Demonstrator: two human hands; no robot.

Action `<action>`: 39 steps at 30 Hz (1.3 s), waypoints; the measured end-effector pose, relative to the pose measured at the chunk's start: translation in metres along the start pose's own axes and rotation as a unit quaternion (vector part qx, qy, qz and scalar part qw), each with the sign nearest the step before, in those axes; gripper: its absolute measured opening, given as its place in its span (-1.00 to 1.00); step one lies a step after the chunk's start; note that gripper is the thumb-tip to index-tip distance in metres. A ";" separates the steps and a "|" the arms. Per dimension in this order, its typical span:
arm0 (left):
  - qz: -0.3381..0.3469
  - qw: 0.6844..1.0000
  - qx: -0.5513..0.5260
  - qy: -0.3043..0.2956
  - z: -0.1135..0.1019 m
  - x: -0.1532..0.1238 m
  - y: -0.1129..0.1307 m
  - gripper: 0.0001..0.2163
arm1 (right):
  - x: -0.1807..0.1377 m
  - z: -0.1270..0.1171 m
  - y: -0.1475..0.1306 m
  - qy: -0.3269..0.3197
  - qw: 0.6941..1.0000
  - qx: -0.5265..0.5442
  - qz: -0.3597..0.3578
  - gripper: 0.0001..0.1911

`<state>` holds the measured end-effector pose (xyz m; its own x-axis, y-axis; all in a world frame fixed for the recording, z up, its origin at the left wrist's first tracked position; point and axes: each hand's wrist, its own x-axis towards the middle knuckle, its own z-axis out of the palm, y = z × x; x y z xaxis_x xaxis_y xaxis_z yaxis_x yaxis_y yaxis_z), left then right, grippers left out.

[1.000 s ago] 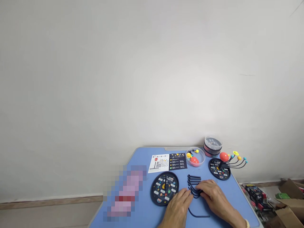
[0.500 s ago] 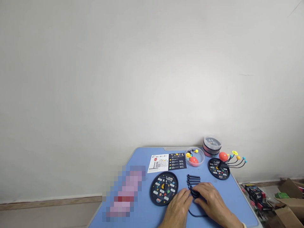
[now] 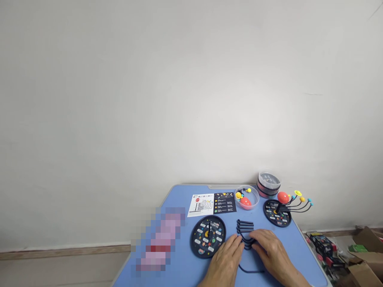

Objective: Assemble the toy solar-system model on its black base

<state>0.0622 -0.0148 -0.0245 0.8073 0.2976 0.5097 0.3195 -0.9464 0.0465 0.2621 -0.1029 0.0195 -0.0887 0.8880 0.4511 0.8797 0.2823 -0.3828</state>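
Both my hands rest on a blue table (image 3: 179,267) over a bundle of black curved rods (image 3: 245,229). My left hand (image 3: 226,259) lies with fingers together, its tips touching the rods' bent part. My right hand (image 3: 271,251) covers the rods from the right, fingers curled down onto them. One long black rod (image 3: 249,271) curves out between my hands. Just left of them sits a black round base (image 3: 208,236) with coloured planet marks and a short centre post.
An instruction sheet (image 3: 212,203) lies at the back. A clear bowl (image 3: 246,197) holds a red ball and small coloured balls. Behind it are stacked round tubs (image 3: 269,183) and a finished planet model (image 3: 284,207). Cardboard boxes (image 3: 359,255) clutter the floor at right.
My hands have stayed on the rod bundle with only slight finger shifts. The view has drifted a little.
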 end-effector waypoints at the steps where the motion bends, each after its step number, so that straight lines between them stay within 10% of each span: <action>1: -0.001 1.000 0.001 -0.005 0.000 0.001 0.000 -0.53 | -0.002 -0.001 0.001 -0.002 1.000 -0.011 0.001 -0.71; 11: 0.012 0.998 0.003 -0.060 0.009 0.006 0.003 -0.50 | -0.028 0.013 0.010 -0.043 0.984 -0.134 -0.107 -0.43; 25: 0.022 0.998 0.051 0.029 0.021 0.001 0.011 -0.47 | -0.028 0.013 0.018 -0.056 0.986 -0.105 -0.121 -0.20; 39: 0.049 0.996 0.017 0.078 -0.015 -0.020 0.001 -0.77 | -0.035 -0.008 -0.001 0.033 0.996 -0.050 -0.068 -0.76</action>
<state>0.0388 -0.0231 -0.0215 0.7497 0.1792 0.6370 0.2622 -0.9643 -0.0373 0.2677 -0.1374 0.0108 -0.1831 0.8175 0.5460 0.9039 0.3584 -0.2335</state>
